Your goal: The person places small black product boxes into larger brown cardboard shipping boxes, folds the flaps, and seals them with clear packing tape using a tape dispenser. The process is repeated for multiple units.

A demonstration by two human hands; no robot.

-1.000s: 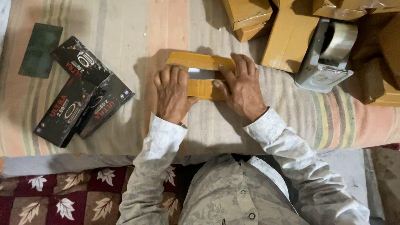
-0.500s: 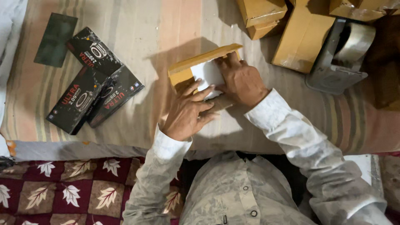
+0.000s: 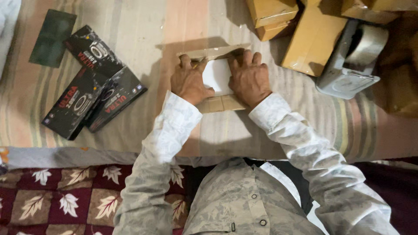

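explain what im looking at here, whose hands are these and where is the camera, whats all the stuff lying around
There is no machine here: these are a person's own two bare hands, filmed by a camera worn on their head and looking straight down, so the patterned shirt sleeves and chest show at the bottom. The left hand and the right hand press down on a flat tan cardboard box with a white label, one hand on each side of the label. The box lies on a pale striped cloth spread over the surface. To the left lie three black printed product boxes, overlapping, and a flat dark green rectangle. At the top right sit more tan cardboard boxes and a grey tape dispenser with a roll of tape.
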